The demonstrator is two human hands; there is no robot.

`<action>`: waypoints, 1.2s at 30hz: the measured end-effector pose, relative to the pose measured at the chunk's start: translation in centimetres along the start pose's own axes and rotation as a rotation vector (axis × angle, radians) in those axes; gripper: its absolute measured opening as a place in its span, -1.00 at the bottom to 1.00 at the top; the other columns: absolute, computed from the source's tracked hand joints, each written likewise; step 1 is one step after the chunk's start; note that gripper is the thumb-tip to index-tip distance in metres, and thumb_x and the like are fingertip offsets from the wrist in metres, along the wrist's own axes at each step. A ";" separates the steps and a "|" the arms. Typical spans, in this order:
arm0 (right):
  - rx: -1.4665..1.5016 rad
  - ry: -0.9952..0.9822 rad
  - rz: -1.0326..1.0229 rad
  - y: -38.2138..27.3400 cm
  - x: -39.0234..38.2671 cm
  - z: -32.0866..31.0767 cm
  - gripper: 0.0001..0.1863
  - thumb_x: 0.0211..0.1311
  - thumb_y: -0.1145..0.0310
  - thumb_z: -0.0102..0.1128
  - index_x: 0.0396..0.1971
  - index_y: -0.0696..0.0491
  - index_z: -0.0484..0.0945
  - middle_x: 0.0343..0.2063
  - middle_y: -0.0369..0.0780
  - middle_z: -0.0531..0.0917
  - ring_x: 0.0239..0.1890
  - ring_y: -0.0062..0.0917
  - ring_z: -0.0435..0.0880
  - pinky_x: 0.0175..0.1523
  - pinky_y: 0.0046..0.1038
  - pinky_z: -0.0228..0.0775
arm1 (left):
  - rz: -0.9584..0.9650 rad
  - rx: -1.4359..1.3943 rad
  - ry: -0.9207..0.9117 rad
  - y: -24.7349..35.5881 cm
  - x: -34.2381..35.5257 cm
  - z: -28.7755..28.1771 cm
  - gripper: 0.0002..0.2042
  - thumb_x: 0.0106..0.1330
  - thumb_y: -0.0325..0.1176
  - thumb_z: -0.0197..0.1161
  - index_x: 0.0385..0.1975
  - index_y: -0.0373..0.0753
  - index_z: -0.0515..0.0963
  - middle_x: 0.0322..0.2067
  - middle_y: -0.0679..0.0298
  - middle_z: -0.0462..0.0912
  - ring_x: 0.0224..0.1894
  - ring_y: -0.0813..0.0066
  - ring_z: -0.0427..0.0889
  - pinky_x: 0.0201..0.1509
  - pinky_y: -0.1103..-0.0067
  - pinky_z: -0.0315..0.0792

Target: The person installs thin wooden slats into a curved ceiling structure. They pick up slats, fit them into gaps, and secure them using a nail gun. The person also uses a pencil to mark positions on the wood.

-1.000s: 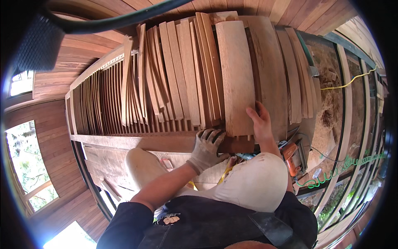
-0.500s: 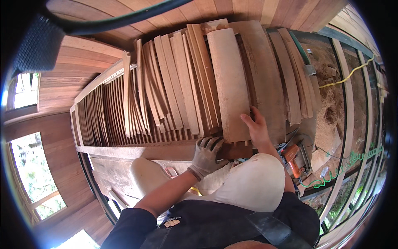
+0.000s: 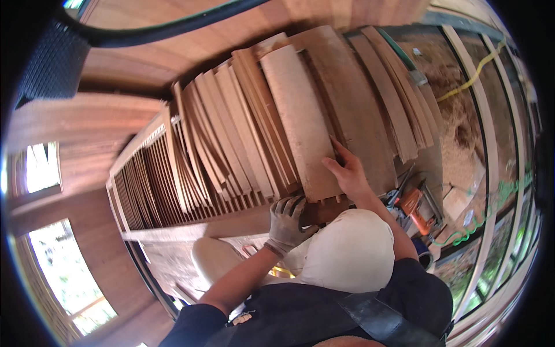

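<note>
A wide, pale wooden board lies tilted lengthwise over a row of slats. My bare right hand is at its right edge, thumb on the face and index finger stretched along the side; the other fingers are partly hidden. My left hand, in a grey work glove, has its fingers bent over the front wooden rail, close to the board's lower left corner. Beneath, a slatted wooden frame runs off to the left.
Several loose slats lean left of the board, and another wide board lies right of it. An orange power tool is by my right knee, near a green coiled hose. A yellow hose crosses at far right.
The view has turned a little, shifting the boards left and tilting them more. Both hands keep about the same places on the board and rail.
</note>
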State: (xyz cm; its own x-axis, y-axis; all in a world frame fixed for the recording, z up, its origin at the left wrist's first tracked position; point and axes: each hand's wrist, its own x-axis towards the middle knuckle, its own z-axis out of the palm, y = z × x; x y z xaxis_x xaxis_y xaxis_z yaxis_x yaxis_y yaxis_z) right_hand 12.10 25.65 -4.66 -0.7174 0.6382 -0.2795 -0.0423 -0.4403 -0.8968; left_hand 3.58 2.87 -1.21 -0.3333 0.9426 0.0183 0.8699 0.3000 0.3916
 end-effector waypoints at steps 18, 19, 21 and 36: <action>-0.202 0.043 -0.052 -0.8 0.0 0.1 -0.25 0.30 0.21 0.37 0.41 0.21 0.35 0.11 0.01 0.69 0.15 -0.51 0.62 0.25 -0.46 0.39 | 0.015 0.078 -0.076 -0.6 -0.2 -0.1 -0.14 -0.03 0.14 0.52 0.27 -0.17 0.40 0.16 0.11 0.48 0.24 0.04 0.41 0.31 0.08 0.24; -0.193 0.044 -0.044 -0.9 -0.1 0.0 -0.26 0.30 0.21 0.36 0.41 0.22 0.35 0.10 0.01 0.70 0.15 -0.51 0.62 0.25 -0.46 0.39 | 0.021 0.080 -0.078 -0.5 -0.1 -0.2 -0.14 -0.03 0.13 0.53 0.27 -0.17 0.40 0.15 0.10 0.49 0.24 0.04 0.41 0.30 0.09 0.24; -0.187 0.050 -0.048 -0.9 -0.1 0.0 -0.26 0.30 0.21 0.36 0.40 0.22 0.36 0.07 0.01 0.71 0.12 -0.51 0.63 0.23 -0.46 0.40 | 0.024 0.078 -0.063 -0.4 0.0 -0.2 -0.14 -0.03 0.13 0.53 0.27 -0.17 0.40 0.15 0.11 0.49 0.23 0.04 0.42 0.30 0.09 0.25; -0.112 0.059 -0.012 -0.6 -0.1 0.0 -0.25 0.29 0.21 0.39 0.41 0.21 0.36 0.04 -0.05 0.72 0.05 -0.54 0.63 0.19 -0.46 0.44 | 0.016 0.043 -0.066 -0.2 0.0 -0.3 -0.16 -0.04 0.12 0.53 0.26 -0.14 0.43 0.16 0.13 0.48 0.23 0.04 0.40 0.31 0.07 0.22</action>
State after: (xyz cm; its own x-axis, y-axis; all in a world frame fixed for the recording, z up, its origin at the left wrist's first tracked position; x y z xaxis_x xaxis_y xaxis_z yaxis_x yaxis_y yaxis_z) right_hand 12.22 25.87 -4.05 -0.6752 0.6803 -0.2852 0.0293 -0.3616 -0.9319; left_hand 3.30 2.75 -0.96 -0.2962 0.9544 -0.0372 0.8899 0.2899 0.3523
